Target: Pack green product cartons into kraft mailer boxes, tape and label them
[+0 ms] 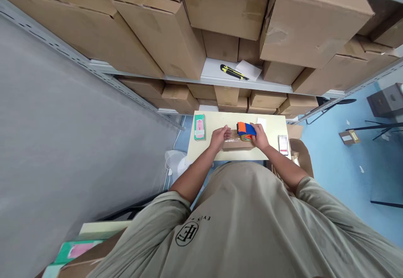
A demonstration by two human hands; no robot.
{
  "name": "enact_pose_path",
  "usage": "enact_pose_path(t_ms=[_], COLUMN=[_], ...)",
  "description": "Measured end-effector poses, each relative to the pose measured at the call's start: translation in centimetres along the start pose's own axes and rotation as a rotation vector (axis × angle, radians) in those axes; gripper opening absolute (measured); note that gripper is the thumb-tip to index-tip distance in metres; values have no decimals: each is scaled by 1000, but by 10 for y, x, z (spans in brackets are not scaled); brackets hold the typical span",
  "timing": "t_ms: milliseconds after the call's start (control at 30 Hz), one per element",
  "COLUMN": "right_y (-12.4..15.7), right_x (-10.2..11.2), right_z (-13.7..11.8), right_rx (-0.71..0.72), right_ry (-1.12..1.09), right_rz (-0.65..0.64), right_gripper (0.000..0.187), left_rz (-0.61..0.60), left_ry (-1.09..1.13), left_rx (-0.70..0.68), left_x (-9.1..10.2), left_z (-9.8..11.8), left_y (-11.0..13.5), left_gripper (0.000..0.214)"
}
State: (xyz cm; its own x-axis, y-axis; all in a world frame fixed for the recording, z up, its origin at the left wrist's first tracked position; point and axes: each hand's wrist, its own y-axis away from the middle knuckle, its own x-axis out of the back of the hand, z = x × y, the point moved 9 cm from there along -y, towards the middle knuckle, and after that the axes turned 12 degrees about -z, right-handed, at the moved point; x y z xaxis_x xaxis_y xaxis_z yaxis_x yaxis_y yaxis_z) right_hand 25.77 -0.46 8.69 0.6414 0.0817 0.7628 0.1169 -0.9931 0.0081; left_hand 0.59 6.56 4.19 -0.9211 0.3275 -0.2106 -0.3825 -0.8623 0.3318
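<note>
A small brown cardboard box (238, 145) lies lengthwise near the front edge of the pale yellow table (211, 118). Shiny clear packing tape (232, 138) shows on its top, between my two hands. My right hand (260, 137) grips a blue and orange tape dispenser (246, 128) over the right part of the box. At the box's left end is my left hand (220, 138), its fingers curled in beside the tape. Whatever those fingers pinch is too small to make out.
On the table, a green box with a pink picture (199, 127) stands left and a phone (283, 144) lies right. Shelves of cardboard boxes (226, 5) rise beyond it, with a utility knife (233, 72) on one shelf. An open carton (304, 156) is at the table's right.
</note>
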Motion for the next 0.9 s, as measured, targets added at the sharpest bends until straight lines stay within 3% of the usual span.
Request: enact_pose_path(t_ms=[133,300,567,900], right_y=[-1,0,5,3], right_x=[2,2,-7,-15], right_z=[-3,-5,-8,-21], right_rx=[46,56,92,116], right_ry=[9,53,137,181], right_rz=[30,29,-25,-78], right_gripper=[79,79,83,85], left_rz=[-114,-128,-65,27], left_ry=[215,162,18,-13], left_rx=[107,76,17,47], left_x=[-22,-25,-1,33], left_z=[5,12,15,14], left_y=[-4,-3,4,21], left_gripper=[64,51,38,29])
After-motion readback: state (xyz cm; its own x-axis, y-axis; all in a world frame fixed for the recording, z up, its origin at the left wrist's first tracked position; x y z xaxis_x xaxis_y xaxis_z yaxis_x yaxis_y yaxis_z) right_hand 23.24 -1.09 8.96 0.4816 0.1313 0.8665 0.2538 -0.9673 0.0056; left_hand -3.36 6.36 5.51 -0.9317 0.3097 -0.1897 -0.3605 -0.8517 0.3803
